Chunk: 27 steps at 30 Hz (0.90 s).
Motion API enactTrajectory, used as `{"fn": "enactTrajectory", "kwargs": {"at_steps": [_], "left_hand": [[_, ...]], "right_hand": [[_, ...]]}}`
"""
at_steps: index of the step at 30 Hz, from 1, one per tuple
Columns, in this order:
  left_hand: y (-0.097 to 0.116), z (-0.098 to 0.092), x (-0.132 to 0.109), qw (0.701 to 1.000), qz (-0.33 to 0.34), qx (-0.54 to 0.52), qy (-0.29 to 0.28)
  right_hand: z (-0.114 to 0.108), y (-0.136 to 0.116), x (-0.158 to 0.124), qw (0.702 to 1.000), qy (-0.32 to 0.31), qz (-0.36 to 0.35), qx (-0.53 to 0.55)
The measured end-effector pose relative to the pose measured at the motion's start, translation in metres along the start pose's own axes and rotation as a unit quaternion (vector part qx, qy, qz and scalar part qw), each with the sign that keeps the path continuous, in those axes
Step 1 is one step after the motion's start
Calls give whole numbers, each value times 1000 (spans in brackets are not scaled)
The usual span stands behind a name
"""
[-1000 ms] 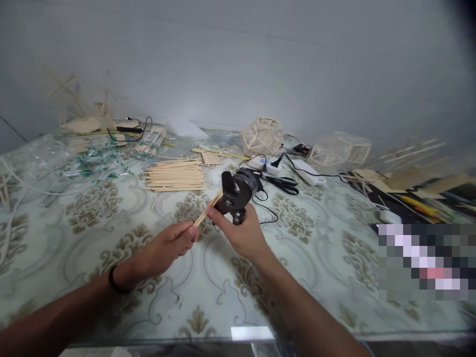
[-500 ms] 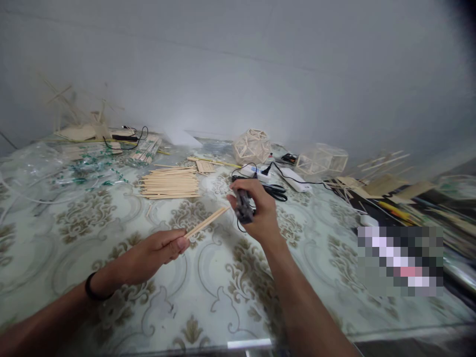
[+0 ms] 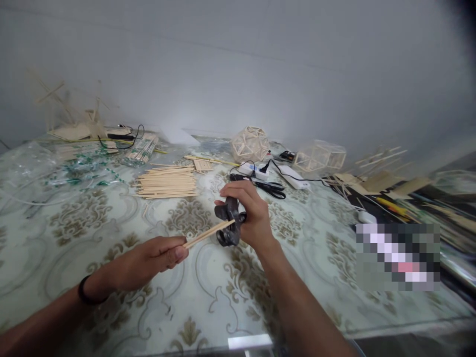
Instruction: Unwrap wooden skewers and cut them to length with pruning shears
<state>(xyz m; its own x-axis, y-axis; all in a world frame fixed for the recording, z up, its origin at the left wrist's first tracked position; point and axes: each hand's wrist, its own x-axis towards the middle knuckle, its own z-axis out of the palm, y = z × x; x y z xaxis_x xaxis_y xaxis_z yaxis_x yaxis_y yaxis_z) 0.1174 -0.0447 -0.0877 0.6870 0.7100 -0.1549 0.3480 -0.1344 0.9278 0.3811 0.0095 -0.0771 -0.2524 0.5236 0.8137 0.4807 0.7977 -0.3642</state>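
My left hand (image 3: 161, 258) is closed, pinching thin wooden sticks (image 3: 204, 234) that lie close together and point up to the right. At least two of them show. My right hand (image 3: 247, 210) is closed round a chunky black hand tool (image 3: 228, 230) whose exact kind I cannot make out. The sticks' far ends overlap the front of that tool; whether they touch it is unclear. Beyond my left hand, a pile of similar loose wooden sticks (image 3: 167, 182) lies on the patterned tabletop (image 3: 201, 297).
Behind my right hand are a white power strip (image 3: 253, 170) with black cables and black-handled scissors (image 3: 273, 189). Stick-built frames (image 3: 250, 144) stand along the wall. Plastic wrappers (image 3: 85, 171) lie at the left, a yellow-handled tool (image 3: 392, 207) at the right.
My right hand has moved left and down, turning the black tool so it overlaps the stick ends. My left hand keeps its grip, shifting slightly.
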Motion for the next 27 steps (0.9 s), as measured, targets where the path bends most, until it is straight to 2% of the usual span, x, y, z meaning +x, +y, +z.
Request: {"fn": "enactTrajectory", "kwargs": {"at_steps": [9,14,20,27], "left_hand": [[-4,3,-2,996,-24,-73,-48],[-2,3,-1,998,-28,-45,-20],[2,6,-2,999,-22,44,20],[-2,7,-2,995,-2,86,60]], "right_hand": [[1,2,0,999,19,-21,-25],[2,4,-1,998,42,-27,-30],[4,1,-1,998,61,-12,-26],[5,0,-1,997,71,-20,-11]]}}
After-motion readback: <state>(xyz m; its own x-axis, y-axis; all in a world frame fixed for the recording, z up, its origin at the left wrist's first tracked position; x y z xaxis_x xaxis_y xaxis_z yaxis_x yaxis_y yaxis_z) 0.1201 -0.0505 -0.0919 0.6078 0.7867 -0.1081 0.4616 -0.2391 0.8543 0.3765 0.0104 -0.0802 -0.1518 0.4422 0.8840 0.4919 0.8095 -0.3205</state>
